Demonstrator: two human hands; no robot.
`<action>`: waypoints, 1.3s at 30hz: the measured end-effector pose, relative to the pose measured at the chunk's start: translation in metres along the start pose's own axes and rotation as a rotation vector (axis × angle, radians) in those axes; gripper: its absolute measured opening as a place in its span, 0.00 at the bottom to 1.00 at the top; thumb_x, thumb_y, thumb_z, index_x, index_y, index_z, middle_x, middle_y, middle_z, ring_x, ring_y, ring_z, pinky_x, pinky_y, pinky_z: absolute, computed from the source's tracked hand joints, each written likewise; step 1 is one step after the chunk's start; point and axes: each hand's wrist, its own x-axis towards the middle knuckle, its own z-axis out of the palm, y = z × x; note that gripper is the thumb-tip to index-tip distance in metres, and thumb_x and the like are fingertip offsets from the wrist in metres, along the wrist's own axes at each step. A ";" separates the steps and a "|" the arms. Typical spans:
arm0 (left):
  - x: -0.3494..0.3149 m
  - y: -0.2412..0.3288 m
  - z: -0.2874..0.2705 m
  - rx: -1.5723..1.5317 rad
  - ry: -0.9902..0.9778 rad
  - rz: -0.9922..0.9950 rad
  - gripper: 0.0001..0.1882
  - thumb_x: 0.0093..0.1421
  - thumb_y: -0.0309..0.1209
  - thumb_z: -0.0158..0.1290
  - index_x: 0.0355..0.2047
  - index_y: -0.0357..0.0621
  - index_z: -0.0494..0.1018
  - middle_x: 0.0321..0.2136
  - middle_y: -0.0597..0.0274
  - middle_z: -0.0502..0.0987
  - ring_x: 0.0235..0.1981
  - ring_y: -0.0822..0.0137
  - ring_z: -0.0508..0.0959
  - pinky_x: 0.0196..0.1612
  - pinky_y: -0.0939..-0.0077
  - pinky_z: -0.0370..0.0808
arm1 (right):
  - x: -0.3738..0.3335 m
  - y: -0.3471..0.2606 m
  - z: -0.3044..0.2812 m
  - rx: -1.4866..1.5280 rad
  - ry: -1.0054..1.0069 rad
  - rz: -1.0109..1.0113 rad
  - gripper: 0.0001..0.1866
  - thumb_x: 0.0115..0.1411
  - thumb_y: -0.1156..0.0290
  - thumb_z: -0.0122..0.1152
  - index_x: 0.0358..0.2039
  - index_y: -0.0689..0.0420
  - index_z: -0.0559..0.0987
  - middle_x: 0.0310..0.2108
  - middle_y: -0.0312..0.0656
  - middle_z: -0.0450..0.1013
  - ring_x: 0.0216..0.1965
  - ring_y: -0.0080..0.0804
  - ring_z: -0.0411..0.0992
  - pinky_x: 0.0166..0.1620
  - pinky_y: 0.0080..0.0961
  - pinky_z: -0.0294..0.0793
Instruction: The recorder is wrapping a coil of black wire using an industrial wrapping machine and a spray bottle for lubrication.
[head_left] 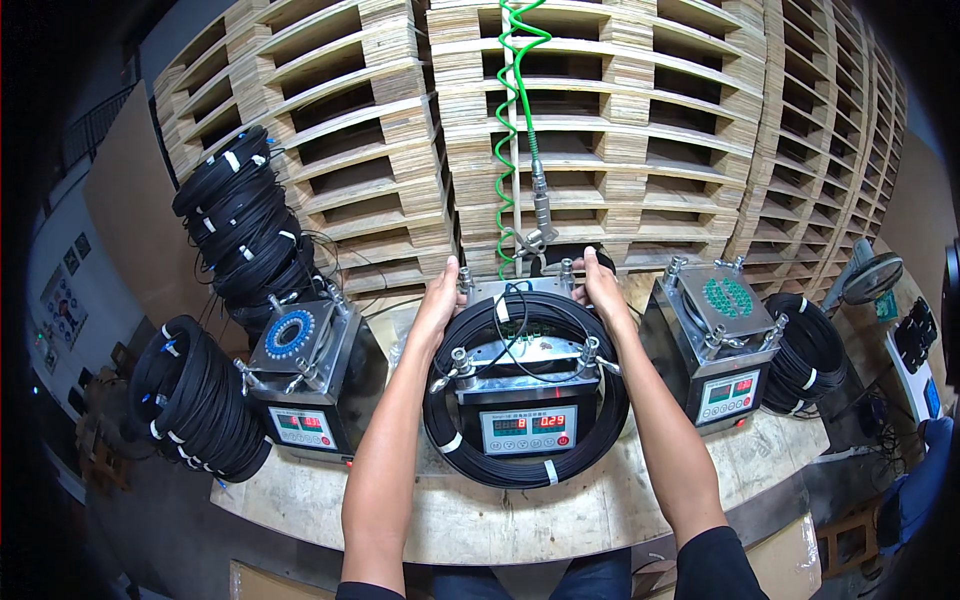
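A bench-top polishing machine [528, 385] with a metal top and a red-lit front display stands in the middle of the table. Around its front hangs a large coil of black cable [455, 440], bound with white bands; its upper part lies over the machine's top. My left hand [438, 300] is at the far left corner clamp [466, 279], thumb up and fingers curled in against it. Likewise my right hand [602, 290] closes on the far right corner clamp [567, 272]. Parts of both hands' fingers are hidden behind the clamps. Green connectors [535, 332] show inside the coil.
Similar machines stand left [300, 390] with a ring of blue connectors and right [715, 345] with green ones. Stacked black cable coils [240, 220] rise at the left; more coils [805, 350] lie right. A green spiral air hose [508, 120] hangs before wooden pallets [600, 95].
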 end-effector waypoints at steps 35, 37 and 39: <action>-0.004 -0.001 -0.005 0.018 0.010 -0.003 0.53 0.59 0.76 0.29 0.61 0.38 0.66 0.34 0.52 0.75 0.31 0.67 0.70 0.38 0.74 0.68 | -0.006 -0.010 0.003 -0.048 -0.049 -0.015 0.44 0.65 0.29 0.30 0.58 0.55 0.76 0.17 0.41 0.72 0.18 0.25 0.69 0.25 0.24 0.67; -0.003 -0.001 -0.005 0.000 0.005 -0.004 0.53 0.59 0.76 0.29 0.61 0.38 0.66 0.34 0.52 0.75 0.32 0.67 0.70 0.38 0.73 0.68 | -0.006 -0.009 0.003 -0.027 -0.055 -0.012 0.44 0.65 0.29 0.30 0.58 0.54 0.75 0.17 0.40 0.72 0.18 0.25 0.68 0.24 0.23 0.67; 0.000 -0.003 -0.004 -0.018 0.000 -0.004 0.53 0.59 0.76 0.29 0.61 0.39 0.66 0.35 0.51 0.75 0.32 0.67 0.71 0.39 0.72 0.69 | -0.006 -0.009 0.002 -0.021 -0.064 0.000 0.44 0.65 0.29 0.29 0.58 0.54 0.75 0.17 0.40 0.72 0.18 0.25 0.68 0.24 0.22 0.67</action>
